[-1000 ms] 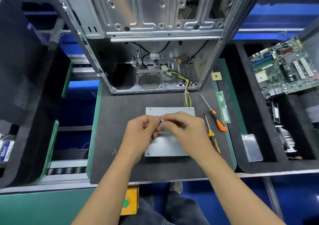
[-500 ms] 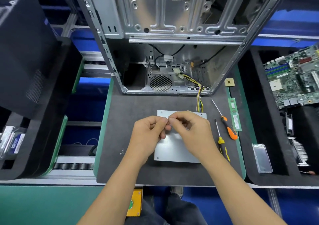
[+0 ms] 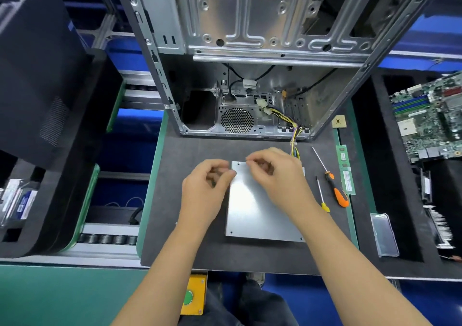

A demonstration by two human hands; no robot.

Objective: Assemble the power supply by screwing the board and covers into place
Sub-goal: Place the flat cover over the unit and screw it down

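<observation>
Screwdrivers, two: orange-handled (image 3: 338, 195) and yellow-handled (image 3: 324, 205), right of my right hand (image 3: 280, 175). One power supply cover (image 3: 257, 215) under both grips; left hand (image 3: 207, 188) curled; whether either pinches a screw, I cannot tell.

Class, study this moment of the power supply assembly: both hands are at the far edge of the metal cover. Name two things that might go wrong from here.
1. The right hand seems to pinch something tiny, likely a screw, above the power supply cover. If it slips, it may vanish on the dark mat.
2. The two screwdrivers, orange-handled and yellow-handled, lie close beside the right forearm, which may knock them.
</observation>
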